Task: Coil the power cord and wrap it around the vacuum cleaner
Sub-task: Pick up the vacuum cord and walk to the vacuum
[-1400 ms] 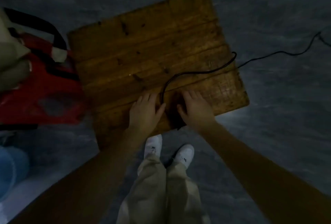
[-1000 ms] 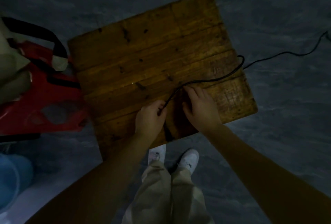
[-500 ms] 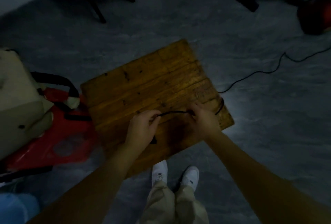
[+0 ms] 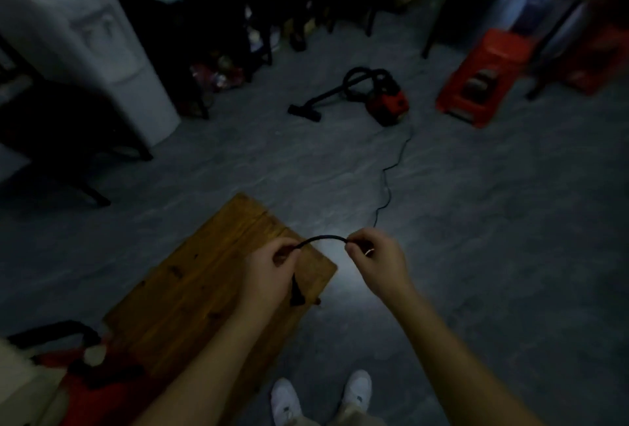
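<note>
The black power cord (image 4: 325, 237) arches between my two hands above the right corner of a wooden table. My left hand (image 4: 269, 270) pinches the cord near its end, and the plug (image 4: 296, 293) hangs just below the fingers. My right hand (image 4: 376, 260) grips the cord a short way along. Past my right hand the cord runs in a wavy line across the grey floor to the red vacuum cleaner (image 4: 386, 100), which sits far ahead with its black hose and floor nozzle (image 4: 304, 111) stretched to the left.
The wooden table (image 4: 204, 289) is under my left arm. A red bag with black straps (image 4: 85, 388) lies at the lower left. A white water dispenser (image 4: 85, 37) stands at the far left, red boxes (image 4: 483, 75) at the far right, chair legs and clutter at the back.
The view has tilted up from the table to the room, bringing the vacuum cleaner into sight. Both hands picked the cord off the table and lifted it into an arch.
</note>
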{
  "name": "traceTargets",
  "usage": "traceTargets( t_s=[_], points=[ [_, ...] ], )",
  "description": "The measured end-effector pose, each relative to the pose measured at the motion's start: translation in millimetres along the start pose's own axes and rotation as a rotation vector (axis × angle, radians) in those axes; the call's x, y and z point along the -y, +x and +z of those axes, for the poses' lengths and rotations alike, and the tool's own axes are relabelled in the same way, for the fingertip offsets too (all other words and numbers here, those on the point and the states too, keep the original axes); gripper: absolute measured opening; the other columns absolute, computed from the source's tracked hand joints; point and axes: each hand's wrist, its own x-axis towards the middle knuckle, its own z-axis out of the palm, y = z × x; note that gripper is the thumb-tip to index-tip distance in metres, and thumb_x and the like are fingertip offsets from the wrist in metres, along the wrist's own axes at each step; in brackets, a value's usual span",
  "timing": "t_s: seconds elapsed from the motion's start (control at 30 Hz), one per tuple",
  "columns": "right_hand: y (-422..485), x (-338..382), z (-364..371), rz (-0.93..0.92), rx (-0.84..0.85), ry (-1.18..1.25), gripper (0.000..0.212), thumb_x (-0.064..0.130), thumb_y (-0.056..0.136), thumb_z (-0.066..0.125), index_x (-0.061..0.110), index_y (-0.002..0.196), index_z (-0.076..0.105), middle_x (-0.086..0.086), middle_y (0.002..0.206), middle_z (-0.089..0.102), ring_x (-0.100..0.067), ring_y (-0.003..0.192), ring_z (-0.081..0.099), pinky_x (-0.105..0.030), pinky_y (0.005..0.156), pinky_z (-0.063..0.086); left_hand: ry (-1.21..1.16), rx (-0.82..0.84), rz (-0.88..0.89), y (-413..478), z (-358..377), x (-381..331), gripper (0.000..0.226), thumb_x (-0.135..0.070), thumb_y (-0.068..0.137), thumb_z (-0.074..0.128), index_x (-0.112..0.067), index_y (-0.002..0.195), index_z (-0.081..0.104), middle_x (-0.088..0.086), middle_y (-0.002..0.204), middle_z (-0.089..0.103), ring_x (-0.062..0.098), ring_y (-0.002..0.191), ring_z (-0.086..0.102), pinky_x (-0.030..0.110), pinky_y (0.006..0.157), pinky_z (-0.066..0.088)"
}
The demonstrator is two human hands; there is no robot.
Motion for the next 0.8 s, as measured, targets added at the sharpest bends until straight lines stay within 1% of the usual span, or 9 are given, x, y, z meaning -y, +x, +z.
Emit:
traceTargets(
  t_s=[0.1, 0.17, 0.3, 0.4, 0.53, 0.6, 0.63, 0.7, 0.8],
  points=[
    [-17, 5, -44, 0.049, -0.104, 0.059, 0.009, 0.02, 0.089, 0.068, 0.029, 0.086, 0.07, 0.013, 0.083, 0.068, -0.004, 0.078, 0.064, -0.025, 0.07, 0.055, 0.012, 0.077, 0.077, -2, 19, -45, 0.019, -0.014, 0.094, 0.064, -0.022, 0.11, 0.07, -0.013, 0.1, 0.066, -0.01, 0.09, 0.058, -0.004, 0.071, 0.04],
    [-24, 4, -70, 0.086, -0.171, 0.094, 0.013, 0.021, 0.089, 0.069, 0.033, 0.083, 0.068, 0.012, 0.081, 0.068, -0.005, 0.077, 0.064, -0.027, 0.068, 0.056, -0.001, 0.145, 0.107, 0, 35, -66, 0.019, -0.014, 0.095, 0.062, -0.022, 0.11, 0.07, -0.014, 0.099, 0.066, -0.013, 0.085, 0.059, -0.002, 0.07, 0.042],
    [-22, -5, -120, 0.126, -0.238, 0.118, 0.01, 0.026, 0.087, 0.073, 0.034, 0.083, 0.068, 0.013, 0.08, 0.07, -0.004, 0.076, 0.066, -0.025, 0.07, 0.056, -0.006, 0.223, 0.134, 15, 70, -100, 0.018, -0.017, 0.095, 0.063, -0.026, 0.109, 0.07, -0.015, 0.1, 0.068, -0.007, 0.089, 0.062, 0.013, 0.076, 0.052],
    [-7, -13, -158, 0.135, -0.311, 0.152, 0.013, 0.023, 0.085, 0.074, 0.033, 0.081, 0.069, 0.012, 0.078, 0.071, -0.002, 0.076, 0.067, -0.019, 0.068, 0.054, -0.026, 0.243, 0.165, 30, 101, -128, 0.025, -0.02, 0.092, 0.068, -0.031, 0.114, 0.063, -0.018, 0.103, 0.065, -0.004, 0.096, 0.061, 0.012, 0.077, 0.05],
    [31, -26, -209, 0.144, -0.403, 0.23, 0.014, 0.018, 0.086, 0.074, 0.028, 0.078, 0.068, 0.008, 0.075, 0.07, -0.003, 0.07, 0.066, -0.017, 0.061, 0.052, -0.019, 0.299, 0.264, 50, 147, -166, 0.039, -0.025, 0.088, 0.073, -0.037, 0.119, 0.053, -0.026, 0.11, 0.06, -0.013, 0.103, 0.056, 0.005, 0.081, 0.044],
    [59, -40, -237, 0.125, -0.412, 0.242, 0.012, 0.017, 0.086, 0.074, 0.026, 0.08, 0.069, 0.007, 0.075, 0.07, -0.004, 0.071, 0.066, -0.019, 0.065, 0.053, -0.013, 0.278, 0.28, 68, 175, -186, 0.036, -0.026, 0.089, 0.071, -0.032, 0.121, 0.057, -0.022, 0.111, 0.063, -0.009, 0.102, 0.059, 0.013, 0.08, 0.052],
    [74, -47, -251, 0.114, -0.411, 0.251, 0.011, 0.017, 0.086, 0.074, 0.025, 0.08, 0.069, 0.007, 0.075, 0.07, -0.005, 0.072, 0.067, -0.022, 0.067, 0.055, -0.028, 0.259, 0.27, 78, 188, -197, 0.032, -0.026, 0.091, 0.069, -0.028, 0.122, 0.06, -0.017, 0.11, 0.066, -0.005, 0.098, 0.062, 0.017, 0.076, 0.055],
    [103, -58, -278, 0.084, -0.4, 0.252, 0.009, 0.017, 0.086, 0.074, 0.024, 0.082, 0.07, 0.007, 0.077, 0.071, -0.006, 0.075, 0.067, -0.026, 0.07, 0.057, -0.043, 0.215, 0.263, 99, 210, -217, 0.025, -0.024, 0.094, 0.065, -0.024, 0.119, 0.066, -0.01, 0.106, 0.069, -0.001, 0.093, 0.065, 0.016, 0.07, 0.056],
    [141, -70, -314, 0.054, -0.369, 0.227, 0.005, 0.019, 0.086, 0.074, 0.023, 0.084, 0.072, 0.008, 0.078, 0.071, -0.005, 0.074, 0.068, -0.03, 0.071, 0.059, 0.032, 0.145, 0.297, 131, 237, -243, 0.018, -0.024, 0.095, 0.064, -0.021, 0.11, 0.073, -0.015, 0.099, 0.07, -0.003, 0.09, 0.065, 0.016, 0.078, 0.055]
  ],
)
